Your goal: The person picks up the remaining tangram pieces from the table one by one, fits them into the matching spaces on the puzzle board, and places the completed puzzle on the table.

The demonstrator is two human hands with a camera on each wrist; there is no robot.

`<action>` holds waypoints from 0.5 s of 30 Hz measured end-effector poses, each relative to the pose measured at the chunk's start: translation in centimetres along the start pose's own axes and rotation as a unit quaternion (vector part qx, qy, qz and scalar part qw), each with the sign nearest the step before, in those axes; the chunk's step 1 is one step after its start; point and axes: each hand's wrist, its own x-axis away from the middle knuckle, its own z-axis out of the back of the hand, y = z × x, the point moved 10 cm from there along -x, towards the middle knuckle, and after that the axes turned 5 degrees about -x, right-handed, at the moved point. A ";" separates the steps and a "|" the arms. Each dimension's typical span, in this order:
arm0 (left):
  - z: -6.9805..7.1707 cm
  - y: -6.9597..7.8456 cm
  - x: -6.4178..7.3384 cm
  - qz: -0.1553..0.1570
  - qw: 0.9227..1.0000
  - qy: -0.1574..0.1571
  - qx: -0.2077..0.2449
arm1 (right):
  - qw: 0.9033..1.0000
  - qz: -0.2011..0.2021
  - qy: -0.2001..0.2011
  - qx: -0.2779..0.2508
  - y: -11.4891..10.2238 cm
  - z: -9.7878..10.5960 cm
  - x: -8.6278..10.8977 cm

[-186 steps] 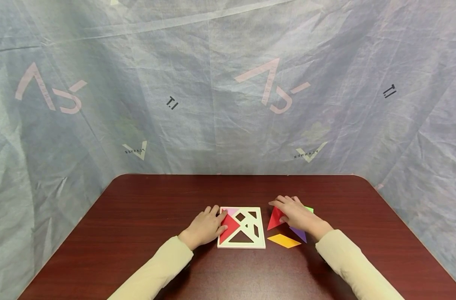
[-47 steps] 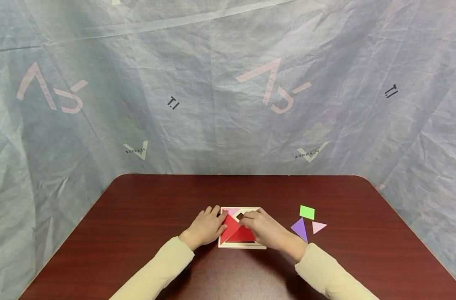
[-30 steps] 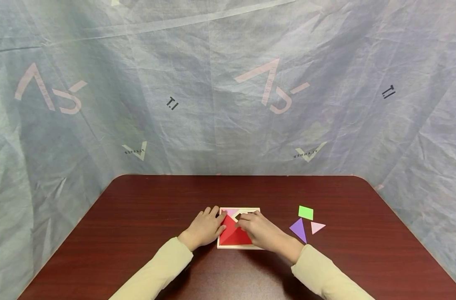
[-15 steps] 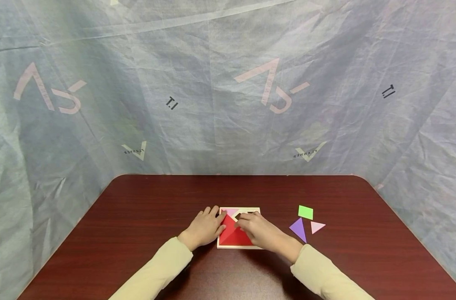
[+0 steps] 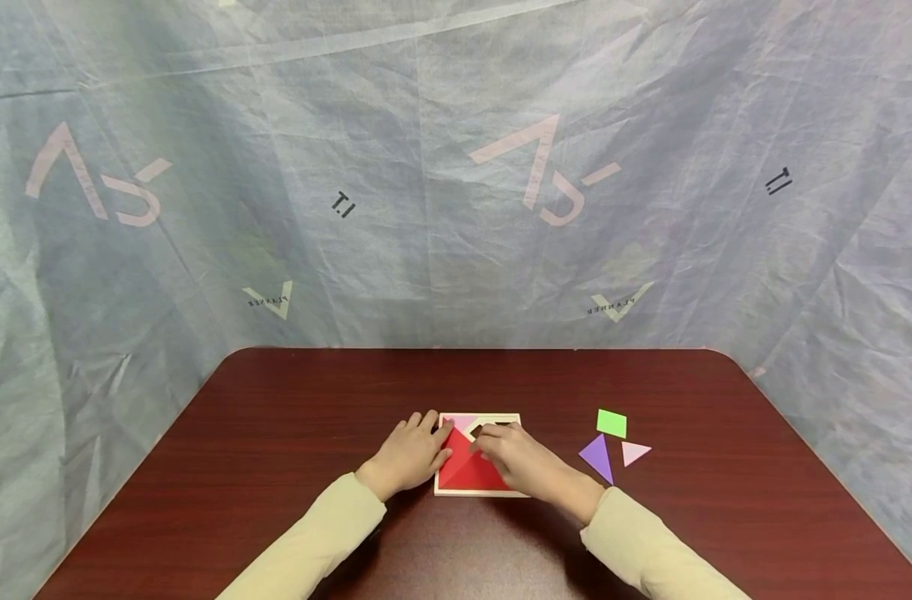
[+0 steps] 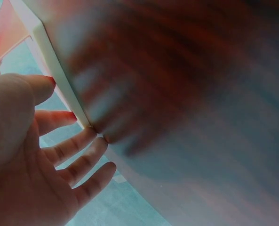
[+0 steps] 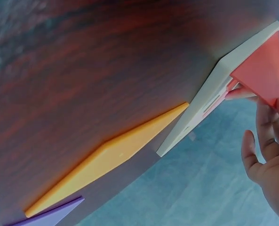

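In the head view, my left hand (image 5: 405, 454) rests at the left edge of a white tangram frame (image 5: 471, 494). Its fingers are spread and fairly straight, fingertips along the frame's edge in the left wrist view. One red triangle (image 5: 452, 458) fills the frame's left side, with a pink triangle (image 5: 460, 423) in the far left corner. My right hand (image 5: 527, 462) reaches over the frame's right half and pinches the corner of a second red triangle (image 7: 264, 68). That piece covers the near opening. Dark openings show partly behind the right fingers.
Right of the frame lie a purple triangle (image 5: 598, 458), a green four-sided piece (image 5: 612, 423) and a light pink triangle (image 5: 636, 453). An orange parallelogram (image 7: 108, 157) lies by the frame, hidden in the head view. Grey printed cloth (image 5: 426, 250) hangs behind the brown table (image 5: 313, 392).
The right hand has brought the second red triangle from the right onto the frame's near part. A dark strip below it has since been covered. Both hands are nearly still in the last second.
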 end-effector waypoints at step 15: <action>0.1 0.0 0.0 -0.002 1.000 -0.001 0.005 | 0.993 -0.059 -0.086 0.046 1.0 -1.4 0.6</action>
